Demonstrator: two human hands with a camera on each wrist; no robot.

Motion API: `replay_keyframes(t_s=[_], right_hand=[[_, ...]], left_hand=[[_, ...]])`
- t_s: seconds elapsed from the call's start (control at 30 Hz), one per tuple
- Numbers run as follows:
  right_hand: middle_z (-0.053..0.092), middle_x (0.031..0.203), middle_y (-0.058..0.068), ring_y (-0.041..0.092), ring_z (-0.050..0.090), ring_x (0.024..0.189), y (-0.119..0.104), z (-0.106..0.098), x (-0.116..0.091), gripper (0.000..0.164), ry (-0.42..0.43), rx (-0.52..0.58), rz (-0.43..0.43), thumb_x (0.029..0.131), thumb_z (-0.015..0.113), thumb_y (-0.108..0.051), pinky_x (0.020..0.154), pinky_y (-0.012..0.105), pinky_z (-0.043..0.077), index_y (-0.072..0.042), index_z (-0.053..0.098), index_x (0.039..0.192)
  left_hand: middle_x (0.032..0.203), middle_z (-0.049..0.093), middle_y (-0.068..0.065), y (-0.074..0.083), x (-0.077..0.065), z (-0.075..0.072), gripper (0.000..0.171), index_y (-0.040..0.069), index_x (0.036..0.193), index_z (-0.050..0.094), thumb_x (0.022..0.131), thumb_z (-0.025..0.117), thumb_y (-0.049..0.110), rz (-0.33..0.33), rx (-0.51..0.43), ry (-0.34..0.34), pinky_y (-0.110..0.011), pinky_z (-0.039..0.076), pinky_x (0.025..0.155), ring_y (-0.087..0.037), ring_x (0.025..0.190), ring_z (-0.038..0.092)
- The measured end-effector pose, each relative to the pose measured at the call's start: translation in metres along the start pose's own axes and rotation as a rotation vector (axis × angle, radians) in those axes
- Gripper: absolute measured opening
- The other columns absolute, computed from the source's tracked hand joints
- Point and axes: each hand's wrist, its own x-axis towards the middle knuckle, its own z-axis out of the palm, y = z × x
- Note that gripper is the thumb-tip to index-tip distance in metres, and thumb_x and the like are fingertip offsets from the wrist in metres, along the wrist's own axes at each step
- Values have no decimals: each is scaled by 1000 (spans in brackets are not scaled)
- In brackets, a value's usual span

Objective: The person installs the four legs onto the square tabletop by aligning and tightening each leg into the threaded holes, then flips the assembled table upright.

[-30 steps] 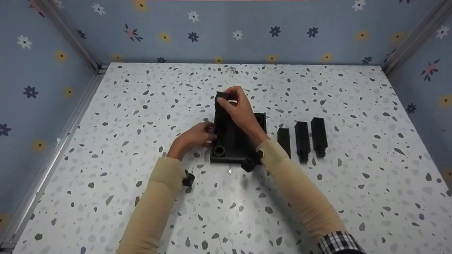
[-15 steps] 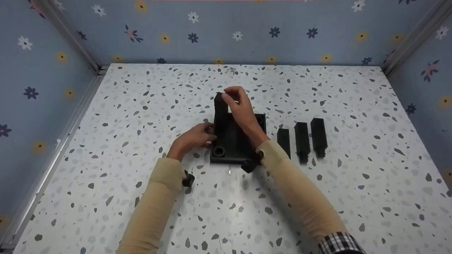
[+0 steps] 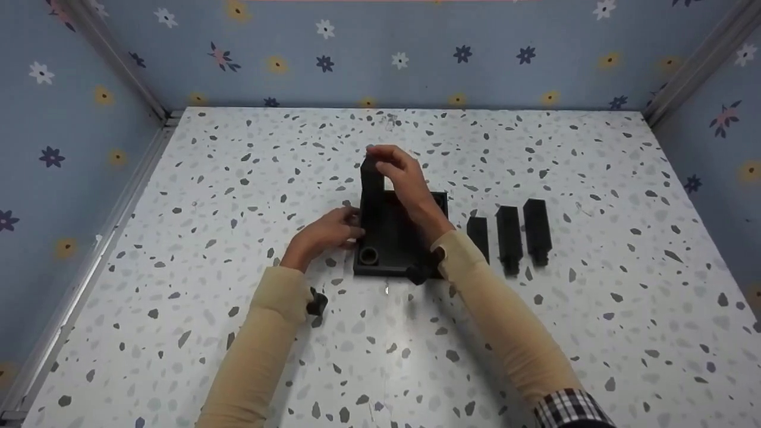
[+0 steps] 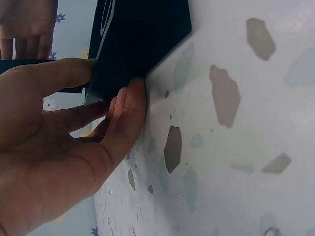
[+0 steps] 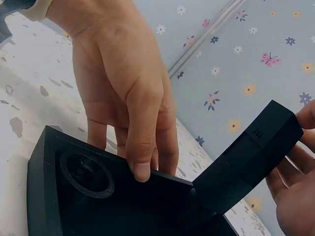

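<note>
A black rectangular base (image 3: pixel 395 246) with a raised rim lies on the table, a round socket (image 3: pixel 368 263) in its near left corner. From its far left corner rises a black square leg (image 3: pixel 373 187), standing on end; the right wrist view shows the leg (image 5: pixel 246 162) close up. My left hand (image 3: pixel 326 233) grips the base's left edge, thumb (image 5: pixel 142 167) over the rim and fingers against the outer side. My right hand (image 3: pixel 407 181) holds the leg's upper end, fingertips over the top and thumb at its side. My right forearm hides the near right corner.
To the right of the base lie three loose black legs: a near one (image 3: pixel 477 235), a middle one (image 3: pixel 509 235) and a far one (image 3: pixel 537 229), some showing a narrower stepped end. Flower-patterned panels (image 3: pixel 416 77) border the speckled table (image 3: pixel 267 154) at back and sides.
My right hand's fingers loosen from the leg's top, draw slightly right, then come back over it. The leg looks turned a little. My left hand and the base stay in place.
</note>
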Motion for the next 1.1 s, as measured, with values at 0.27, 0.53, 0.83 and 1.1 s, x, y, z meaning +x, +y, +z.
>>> replay_keyframes(t_s=[0.27, 0.53, 0.83, 1.1], right_hand=[[58, 125, 21, 19, 59, 109, 19, -6, 11, 33, -65, 52, 26, 99, 43, -4, 97, 31, 46, 4, 55, 128], [61, 111, 12, 16, 58, 98, 23, -5, 11, 30, -30, 74, -12, 95, 50, -2, 91, 29, 47, 7, 56, 122], [59, 100, 3, 14, 55, 92, 26, -3, 10, 27, 18, 53, -21, 90, 59, -3, 83, 24, 46, 4, 56, 116], [57, 101, 4, 15, 55, 95, 28, -3, 8, 31, 39, 18, -20, 89, 64, -7, 83, 25, 47, 4, 53, 116]], left_hand=[[136, 44, -19, 0, 1, 0, 56, 0, 145, 31, 93, 52, 5, -6, 12, -5, -38, 52, 96, -29, 116, 54], [138, 44, -18, -1, 2, 1, 57, 2, 146, 30, 93, 51, 6, -16, 25, 0, -38, 52, 96, -30, 118, 54], [135, 45, -18, 1, 1, 0, 57, 1, 146, 30, 93, 51, 5, -21, 14, -10, -37, 52, 96, -30, 117, 54], [135, 45, -16, 1, 0, -1, 58, 4, 147, 29, 94, 52, 7, -44, 23, -7, -36, 52, 95, -29, 118, 54]])
